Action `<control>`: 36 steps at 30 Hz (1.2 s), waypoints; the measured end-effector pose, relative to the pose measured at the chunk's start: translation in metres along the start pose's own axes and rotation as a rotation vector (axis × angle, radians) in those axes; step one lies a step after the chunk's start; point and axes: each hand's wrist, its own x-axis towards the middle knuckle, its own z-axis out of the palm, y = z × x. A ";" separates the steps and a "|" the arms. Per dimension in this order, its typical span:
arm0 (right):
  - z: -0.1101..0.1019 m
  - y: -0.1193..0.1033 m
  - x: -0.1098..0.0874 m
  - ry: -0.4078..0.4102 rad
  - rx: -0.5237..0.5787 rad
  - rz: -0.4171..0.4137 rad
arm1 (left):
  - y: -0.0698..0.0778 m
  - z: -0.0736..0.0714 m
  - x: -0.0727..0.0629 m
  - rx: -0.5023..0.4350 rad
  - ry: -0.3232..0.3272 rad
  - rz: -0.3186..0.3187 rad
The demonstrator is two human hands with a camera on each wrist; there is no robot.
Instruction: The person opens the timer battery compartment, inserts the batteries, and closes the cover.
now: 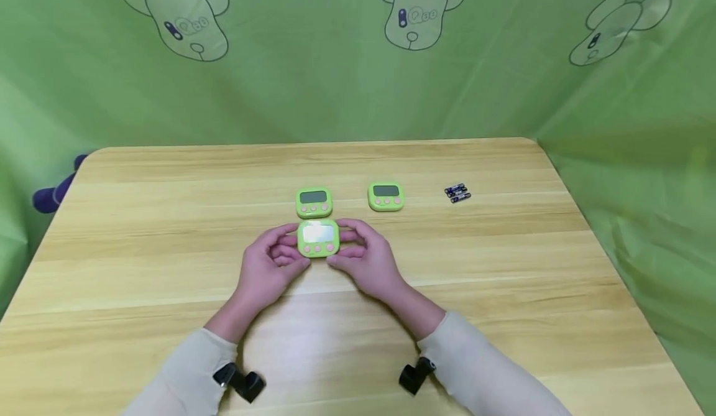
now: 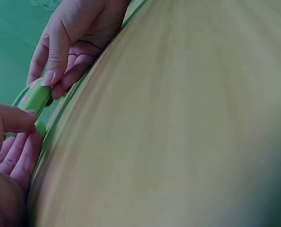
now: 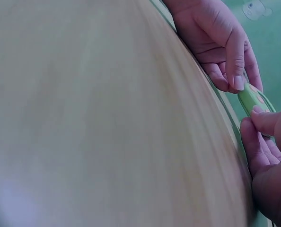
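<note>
Between both hands is a green digital timer (image 1: 318,239) with a pale screen and pink buttons, its face turned up and glare on the screen. My left hand (image 1: 270,258) grips its left side, thumb at the lower corner and fingers along the edge. On the opposite side my right hand (image 1: 368,257) pinches it the same way. Both wrist views show the thumbs on the near edge of the green timer (image 2: 35,98) (image 3: 249,98). Just beyond the held one lies a second green timer (image 1: 314,203), and a third timer (image 1: 386,196) lies to its right.
Several small dark batteries (image 1: 457,193) lie together on the wooden table (image 1: 503,291), right of the timers. A green curtain (image 1: 313,92) with printed animal heads hangs behind the table's far edge. Something purple (image 1: 53,195) shows past the left edge.
</note>
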 end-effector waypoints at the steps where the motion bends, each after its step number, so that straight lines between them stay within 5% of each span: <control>1: -0.003 0.000 -0.001 0.002 0.003 0.001 | 0.000 0.003 0.002 0.002 -0.006 -0.001; 12: -0.008 0.005 0.004 0.002 0.079 -0.023 | 0.001 0.008 0.006 0.019 0.012 -0.004; 19: -0.007 0.008 0.001 0.044 0.115 -0.054 | 0.000 0.008 0.004 0.008 -0.033 -0.013; 25: -0.008 0.011 -0.002 -0.009 0.200 -0.119 | 0.002 0.009 0.001 0.006 -0.039 -0.061; 32: -0.008 0.016 -0.002 -0.022 0.132 -0.253 | 0.005 0.009 0.001 0.036 -0.005 -0.106; 36: -0.009 0.015 -0.002 -0.053 0.126 -0.260 | 0.005 0.010 0.004 0.078 0.010 -0.123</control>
